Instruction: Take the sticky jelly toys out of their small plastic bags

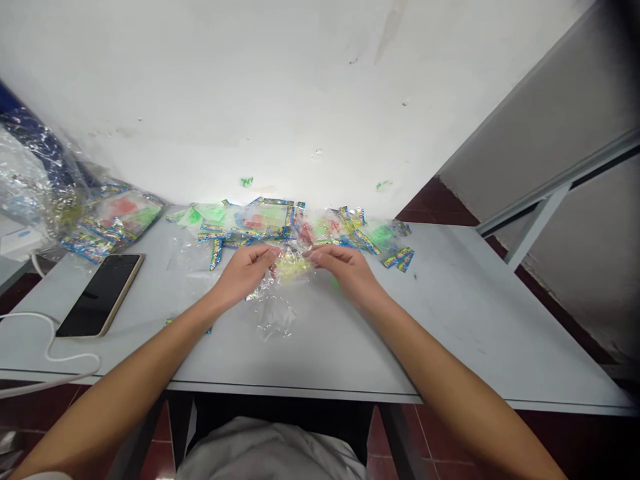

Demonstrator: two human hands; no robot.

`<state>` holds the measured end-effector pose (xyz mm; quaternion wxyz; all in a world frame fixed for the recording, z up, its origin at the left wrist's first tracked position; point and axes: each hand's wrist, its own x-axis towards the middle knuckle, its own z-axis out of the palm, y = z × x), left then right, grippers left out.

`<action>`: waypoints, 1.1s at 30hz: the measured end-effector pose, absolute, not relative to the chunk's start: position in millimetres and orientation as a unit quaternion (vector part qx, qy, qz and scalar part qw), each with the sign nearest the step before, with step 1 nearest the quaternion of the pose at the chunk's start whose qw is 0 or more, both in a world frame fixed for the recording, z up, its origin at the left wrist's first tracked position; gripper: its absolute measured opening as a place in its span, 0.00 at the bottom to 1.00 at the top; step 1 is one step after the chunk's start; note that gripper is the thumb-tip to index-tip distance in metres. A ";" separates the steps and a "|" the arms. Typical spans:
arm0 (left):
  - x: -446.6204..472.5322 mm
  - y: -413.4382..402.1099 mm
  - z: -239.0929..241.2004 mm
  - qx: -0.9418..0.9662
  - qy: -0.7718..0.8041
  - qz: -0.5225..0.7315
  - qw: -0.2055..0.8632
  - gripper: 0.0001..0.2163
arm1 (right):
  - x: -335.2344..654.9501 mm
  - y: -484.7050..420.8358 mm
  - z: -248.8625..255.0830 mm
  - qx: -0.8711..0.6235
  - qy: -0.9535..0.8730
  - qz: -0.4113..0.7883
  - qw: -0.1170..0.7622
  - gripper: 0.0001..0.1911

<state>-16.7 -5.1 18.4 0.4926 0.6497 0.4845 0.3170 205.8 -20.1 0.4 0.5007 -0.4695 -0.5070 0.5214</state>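
Observation:
My left hand (249,268) and my right hand (349,268) face each other over the middle of the table. Between them they pinch a clear plastic bag (293,265) with something yellow inside, one hand at each side. What the yellow content is cannot be made out. Just below lies a crumpled clear wrapper (275,317) on the tabletop. Behind my hands, packets with blue and yellow printed strips (270,217) lie in a row, holding red and green pieces. A bit of green (336,285) shows by my right hand, partly hidden.
A phone (103,293) lies at the left of the grey table (475,320), near a white cable (55,357). Large clear bags with more packets (115,217) are heaped at the far left. A white wall (280,87) rises behind the table.

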 end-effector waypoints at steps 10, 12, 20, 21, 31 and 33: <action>-91.2 6.4 59.6 0.630 0.539 0.283 0.483 0.14 | 227.8 -9.7 14.8 -0.450 -0.341 0.594 0.573 0.10; -110.8 -9.4 55.8 0.625 0.579 0.284 0.439 0.15 | 225.3 -10.6 10.5 -0.480 -0.349 0.588 0.549 0.11; -136.8 -57.6 2.0 0.708 0.665 0.201 0.125 0.23 | 211.0 -20.1 4.4 -0.533 -0.473 0.523 0.468 0.10; -137.2 -58.2 -2.3 0.723 0.659 0.192 0.071 0.24 | 209.8 -21.0 4.5 -0.537 -0.485 0.504 0.471 0.10; -43.5 -20.4 43.8 0.783 0.513 0.286 0.204 0.19 | 205.6 -20.7 1.5 -0.478 -0.473 0.541 0.505 0.13; -16.0 -3.7 46.8 0.762 0.488 0.314 0.288 0.21 | 206.5 -20.3 0.0 -0.460 -0.482 0.559 0.493 0.13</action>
